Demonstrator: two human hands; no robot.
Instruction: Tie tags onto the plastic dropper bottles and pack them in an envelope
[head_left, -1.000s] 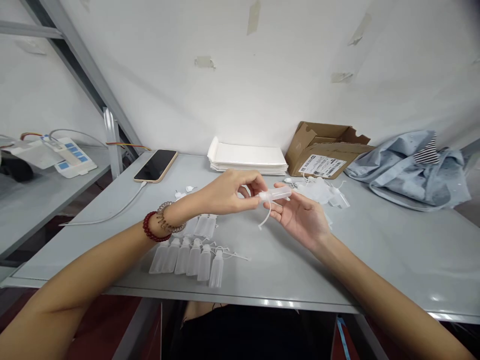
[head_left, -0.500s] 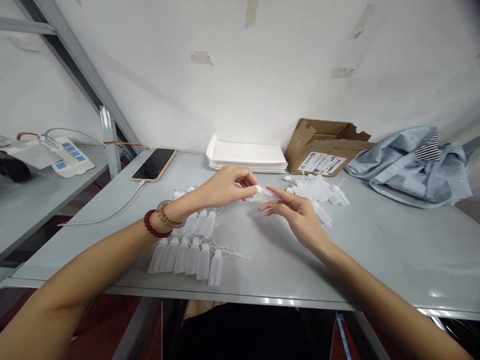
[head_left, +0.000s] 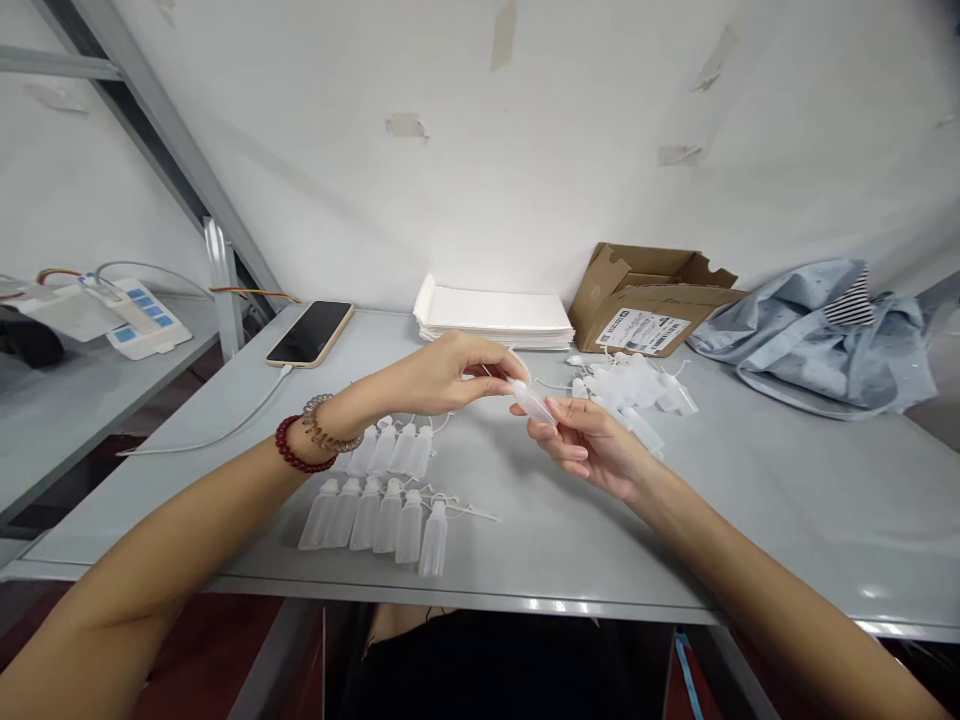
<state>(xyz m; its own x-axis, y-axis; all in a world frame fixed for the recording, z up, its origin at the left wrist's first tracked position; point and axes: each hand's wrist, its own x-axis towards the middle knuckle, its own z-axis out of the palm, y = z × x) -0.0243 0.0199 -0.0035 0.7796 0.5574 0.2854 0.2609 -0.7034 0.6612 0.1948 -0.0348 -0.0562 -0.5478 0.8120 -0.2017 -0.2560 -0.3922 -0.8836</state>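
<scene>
"Across my remote feed, where are the edges?"

"I have the bench point(head_left: 787, 480) first: its near edge runs along the bottom, gray surface stretching right of the front row. At the back right, blue cloth point(head_left: 802, 345) sits beside the cardboard box point(head_left: 596, 300), with a white stack point(head_left: 495, 318) left of it."

"And closer in?"

"I see a heap of bottles point(head_left: 630, 380) just before the box, and a front row of six bottles point(head_left: 365, 520) near the edge. The hands work between them, with bench surface below."

"How are they set?"

"My view shows the left hand point(head_left: 465, 375) pinching at the neck end of one small bottle point(head_left: 534, 403), tilted above the bench; the right hand point(head_left: 592, 445) grips its base between thumb and curled fingers."
</scene>
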